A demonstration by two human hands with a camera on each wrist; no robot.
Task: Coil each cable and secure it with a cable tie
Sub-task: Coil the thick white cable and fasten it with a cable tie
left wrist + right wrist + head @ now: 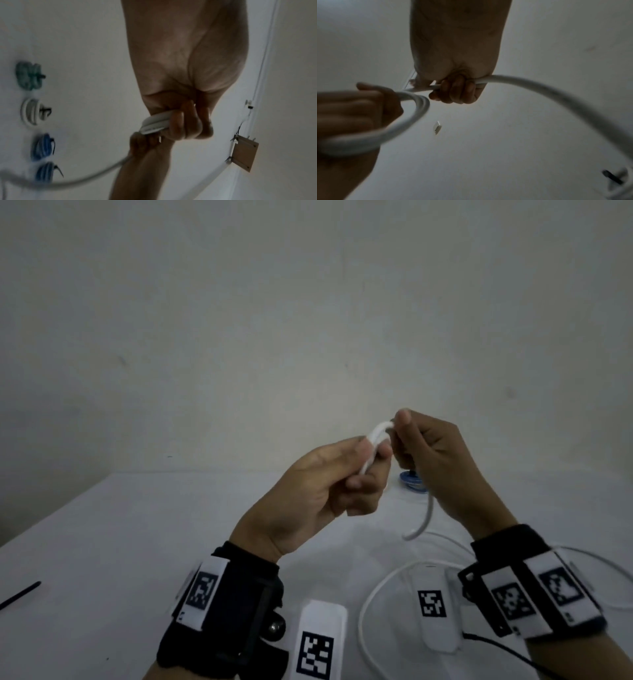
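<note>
surface point(144, 542): white, with a loose run of cable near right
cable point(375, 436): white, a few loops held up mid-scene, tail drooping to the surface
left hand point(318, 484): fingers curled round the loops
right hand point(431, 453): fist round the tail
done coils point(42, 146): bundles far side
tie point(20, 595): black, near left

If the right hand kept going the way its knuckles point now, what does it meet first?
Probably the left hand and the white cable loops it grips: the right hand faces them almost touching, joined by the same cable. Depth between them is hard to judge.
</note>
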